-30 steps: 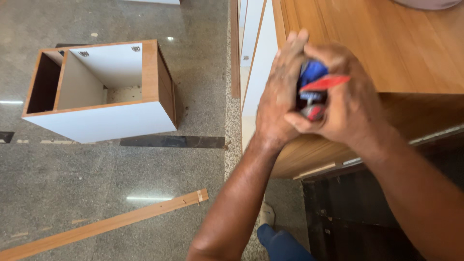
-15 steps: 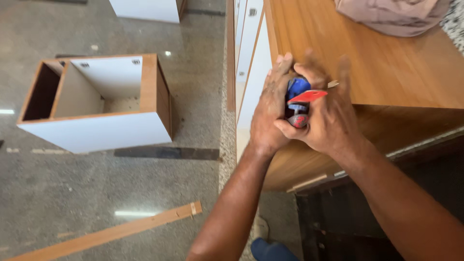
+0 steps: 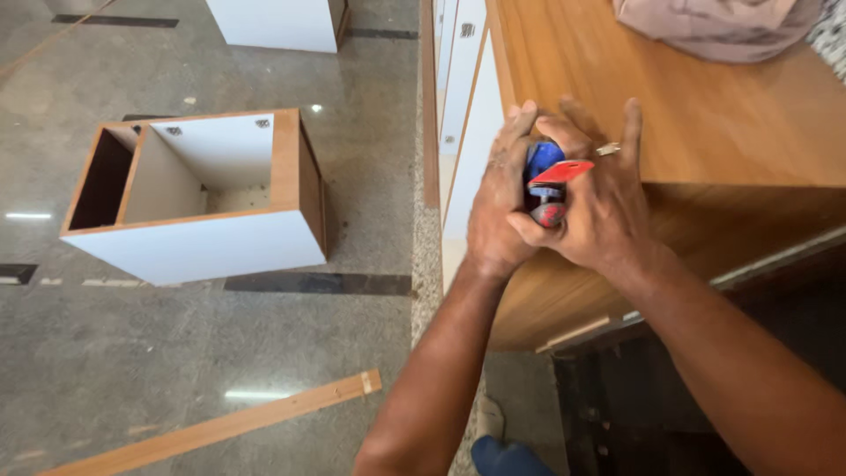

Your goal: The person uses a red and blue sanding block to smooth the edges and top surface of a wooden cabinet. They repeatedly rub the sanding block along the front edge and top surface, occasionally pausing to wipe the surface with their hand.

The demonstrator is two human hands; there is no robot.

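Both hands are clasped together around a small blue and red tool [image 3: 545, 174] at the front edge of a wooden panel [image 3: 705, 123]. My left hand [image 3: 499, 204] wraps the tool from the left side. My right hand [image 3: 596, 204] covers it from the right, fingers spread upward, a ring on one finger. Only the blue top, a red flap and a round red end of the tool show between the palms; the rest is hidden.
An open cabinet box [image 3: 198, 198] with white faces and wood-coloured edges lies on the grey polished floor [image 3: 159, 370]. A long wood strip [image 3: 220, 427] lies on the floor lower left. White panels [image 3: 463, 88] lean beside the wooden panel. A beige cloth [image 3: 723, 26] sits top right.
The view has tilted so everything sits lower in the frame, and more floor and a second white box show at top. My hands stay clasped on the tool; the right fingers have spread upward.
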